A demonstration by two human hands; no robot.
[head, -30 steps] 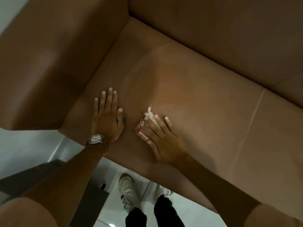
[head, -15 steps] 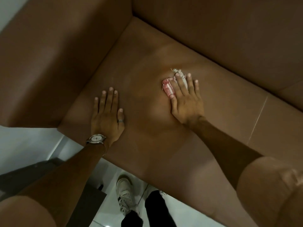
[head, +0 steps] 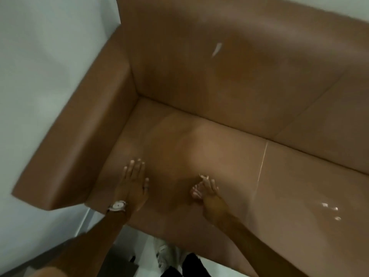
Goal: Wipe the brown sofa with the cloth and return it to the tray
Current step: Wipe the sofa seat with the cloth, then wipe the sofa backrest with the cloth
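The brown sofa fills most of the view, with its armrest on the left and its backrest at the top. My left hand, with a wristwatch, lies flat with spread fingers on the seat near the front left. My right hand presses a small pink and white cloth onto the seat, a little to the right of the left hand. Only the cloth's edge shows under the fingers. No tray is in view. The picture is blurred.
A white wall stands behind the armrest. Below the seat's front edge are a white floor, my shoes and dark trousers. A dark object sits on the floor at the lower left. A seam splits the seat cushions.
My right hand has drawn the cloth back from the middle of the seat toward the front edge. The view has tipped upward, showing more backrest and wall. My left hand stayed put.
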